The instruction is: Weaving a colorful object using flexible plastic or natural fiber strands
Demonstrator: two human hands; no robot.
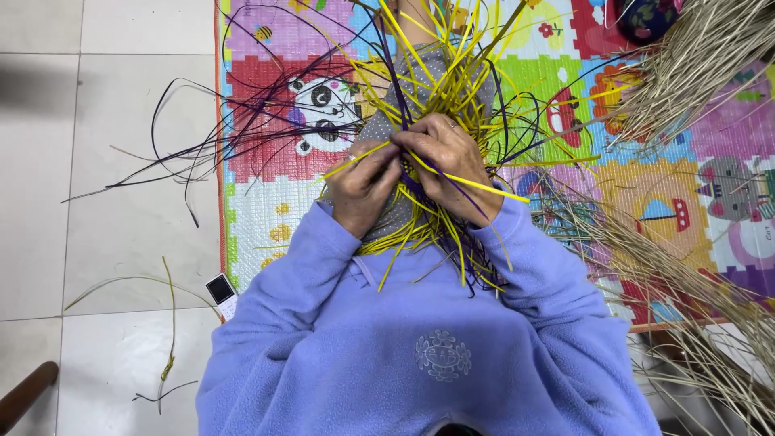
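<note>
I look down at my lap, where a tangle of yellow strips (440, 89) and dark purple strips (242, 141) is being woven over my grey-clad leg (379, 125). My left hand (361, 186) pinches a yellow strip near the weave's centre. Touching it, my right hand (452, 173) grips crossed yellow and purple strips, with one yellow strip running out to the right. Both arms wear lilac fleece sleeves (282, 274).
A colourful cartoon play mat (686, 186) lies under me on a white tiled floor (113, 202). Bundles of dry straw-coloured reeds (694, 56) spread at the upper right and lower right. Loose strips and a small card (220, 289) lie on the tiles at left.
</note>
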